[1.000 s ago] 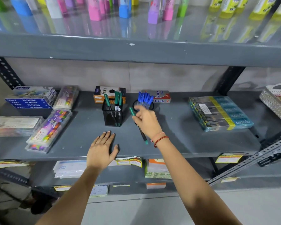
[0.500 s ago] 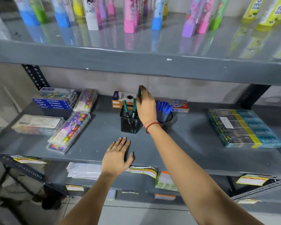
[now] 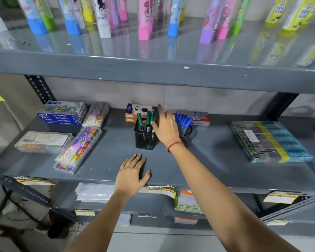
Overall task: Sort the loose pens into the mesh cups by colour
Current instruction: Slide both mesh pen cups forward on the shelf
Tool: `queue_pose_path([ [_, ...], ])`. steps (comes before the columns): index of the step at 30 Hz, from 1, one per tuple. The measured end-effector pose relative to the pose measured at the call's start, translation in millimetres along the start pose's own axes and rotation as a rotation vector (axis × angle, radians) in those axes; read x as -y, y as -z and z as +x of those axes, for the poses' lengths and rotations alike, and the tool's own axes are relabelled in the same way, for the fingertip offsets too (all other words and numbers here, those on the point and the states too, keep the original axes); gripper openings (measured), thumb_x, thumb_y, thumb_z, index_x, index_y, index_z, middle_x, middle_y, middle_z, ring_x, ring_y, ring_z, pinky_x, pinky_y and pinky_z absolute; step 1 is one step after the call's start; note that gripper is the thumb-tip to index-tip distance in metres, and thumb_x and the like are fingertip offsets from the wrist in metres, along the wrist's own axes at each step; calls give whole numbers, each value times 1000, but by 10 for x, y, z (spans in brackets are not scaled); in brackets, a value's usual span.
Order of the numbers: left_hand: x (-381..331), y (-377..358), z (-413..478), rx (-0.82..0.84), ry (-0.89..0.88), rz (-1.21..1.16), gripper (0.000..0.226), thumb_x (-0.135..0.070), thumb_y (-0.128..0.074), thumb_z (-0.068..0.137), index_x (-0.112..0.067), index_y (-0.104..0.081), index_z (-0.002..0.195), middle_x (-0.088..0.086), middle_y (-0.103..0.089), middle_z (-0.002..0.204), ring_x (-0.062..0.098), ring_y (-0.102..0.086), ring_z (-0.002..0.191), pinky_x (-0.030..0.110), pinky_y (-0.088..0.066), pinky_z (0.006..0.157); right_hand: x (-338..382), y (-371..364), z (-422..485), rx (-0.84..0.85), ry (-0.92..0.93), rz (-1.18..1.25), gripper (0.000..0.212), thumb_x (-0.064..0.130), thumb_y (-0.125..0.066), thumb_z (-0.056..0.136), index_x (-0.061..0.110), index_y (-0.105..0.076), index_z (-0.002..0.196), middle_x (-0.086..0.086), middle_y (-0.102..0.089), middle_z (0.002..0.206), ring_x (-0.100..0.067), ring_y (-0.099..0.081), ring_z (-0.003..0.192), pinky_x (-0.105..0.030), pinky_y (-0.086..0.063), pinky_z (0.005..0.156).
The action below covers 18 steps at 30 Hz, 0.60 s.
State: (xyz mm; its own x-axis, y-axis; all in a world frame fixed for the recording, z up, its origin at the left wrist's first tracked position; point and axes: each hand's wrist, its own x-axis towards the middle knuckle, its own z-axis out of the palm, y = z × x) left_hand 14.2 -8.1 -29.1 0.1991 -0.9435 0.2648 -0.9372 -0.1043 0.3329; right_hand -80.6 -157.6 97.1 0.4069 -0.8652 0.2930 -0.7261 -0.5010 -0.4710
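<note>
A square black mesh cup (image 3: 144,138) stands mid-shelf holding several green pens (image 3: 149,118). Right of it, partly hidden by my arm, a round black mesh cup (image 3: 186,136) holds several blue pens (image 3: 183,120). My right hand (image 3: 166,128) hovers between the two cups, fingers spread, thumb touching a green pen's cap, holding nothing. My left hand (image 3: 132,174) lies flat and open on the grey shelf (image 3: 198,160) in front of the square cup.
Crayon and pastel boxes (image 3: 62,113) and clear cases (image 3: 78,150) lie at the left. Two small boxes (image 3: 135,110) stand behind the cups. A teal wrapped pack (image 3: 269,140) lies at the right. An upper shelf (image 3: 153,73) overhangs, with tall colourful tubes.
My right hand carried a green pen from the shelf up over the square cup, let it go there, and now has its fingers spread. The left hand stayed flat.
</note>
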Motion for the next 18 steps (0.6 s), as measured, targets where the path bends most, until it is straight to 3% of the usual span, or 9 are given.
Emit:
queue_pose_path([
  [3,-61,105,100,-128,243,-369,60,-52,-51,81,-15,-53,128,8,-55,132,27,-50,120,41,-39,102,-166,174,-241,-253,-49,116,57,28,-56,89,11,-33,138,-21,-51,119,-35,-45,114,-47,-44,96],
  [6,-182,241,340,-302,486,-666,74,-43,-68,80,-11,-36,138,13,-42,142,27,-38,130,42,-30,108,-400,213,-516,-436,-194,153,62,36,-66,81,6,-43,130,-19,-50,120,-34,-45,112,-48,-46,95],
  [8,-256,313,535,-307,525,-681,92,-44,-74,74,-9,-24,144,13,-32,148,26,-28,136,44,-24,110,-521,201,-606,-415,-313,174,79,42,-75,71,6,-41,132,-18,-47,124,-33,-43,115,-47,-43,96],
  [12,-356,346,819,-264,517,-675,113,-49,-81,63,-11,-16,146,10,-26,152,26,-25,138,46,-25,110,-666,135,-567,-175,-460,271,110,52,-82,56,8,-27,140,-17,-36,139,-36,-35,130,-54,-41,103],
  [18,-432,244,939,-321,565,-647,103,-51,-82,57,-17,-33,140,7,-52,135,27,-48,123,48,-43,97,-675,69,-434,-138,-490,477,98,38,-87,56,17,-32,134,-12,-44,134,-32,-48,122,-46,-45,98],
])
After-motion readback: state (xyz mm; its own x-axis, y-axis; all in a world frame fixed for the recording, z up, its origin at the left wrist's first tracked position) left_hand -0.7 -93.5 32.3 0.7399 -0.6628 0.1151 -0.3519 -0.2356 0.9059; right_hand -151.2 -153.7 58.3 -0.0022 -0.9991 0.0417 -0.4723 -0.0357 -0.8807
